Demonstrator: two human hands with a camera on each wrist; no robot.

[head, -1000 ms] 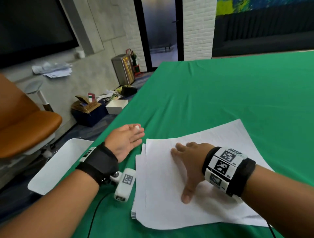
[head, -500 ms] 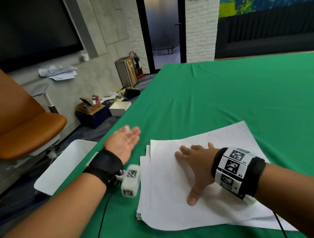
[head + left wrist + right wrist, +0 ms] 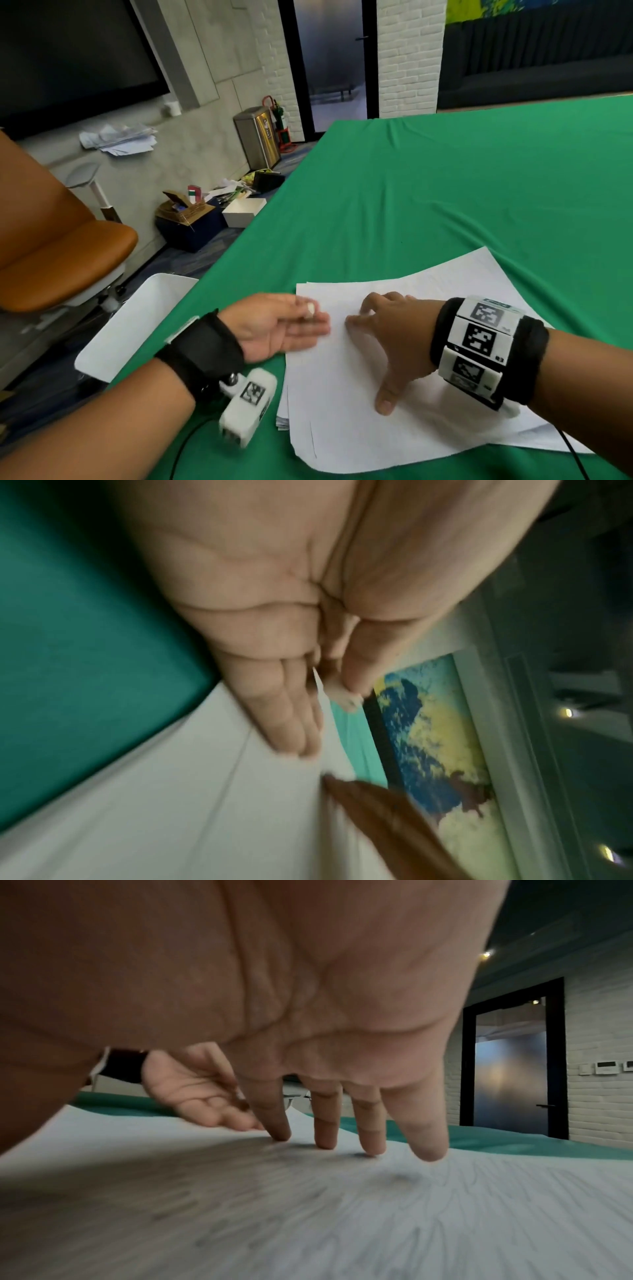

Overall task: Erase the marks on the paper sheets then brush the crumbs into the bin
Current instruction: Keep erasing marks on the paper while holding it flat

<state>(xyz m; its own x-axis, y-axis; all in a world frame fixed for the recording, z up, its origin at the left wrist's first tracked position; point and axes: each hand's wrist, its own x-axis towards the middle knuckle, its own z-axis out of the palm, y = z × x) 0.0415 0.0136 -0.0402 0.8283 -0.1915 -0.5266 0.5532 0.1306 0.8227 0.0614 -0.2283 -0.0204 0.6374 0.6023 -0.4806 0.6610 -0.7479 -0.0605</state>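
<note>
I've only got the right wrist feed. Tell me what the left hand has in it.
Observer: In the head view, the left hand pinches a small white piece, likely the eraser, under its thumb. It is at the left edge of the top sheet.
Operator: Now find me the bin.
Observer: A white bin sits off the left edge of the green table, lower than the tabletop and beside the left wrist.
Operator: Report any marks on the paper.
Observer: One short pencil line shows near the top sheet's near-left corner.
</note>
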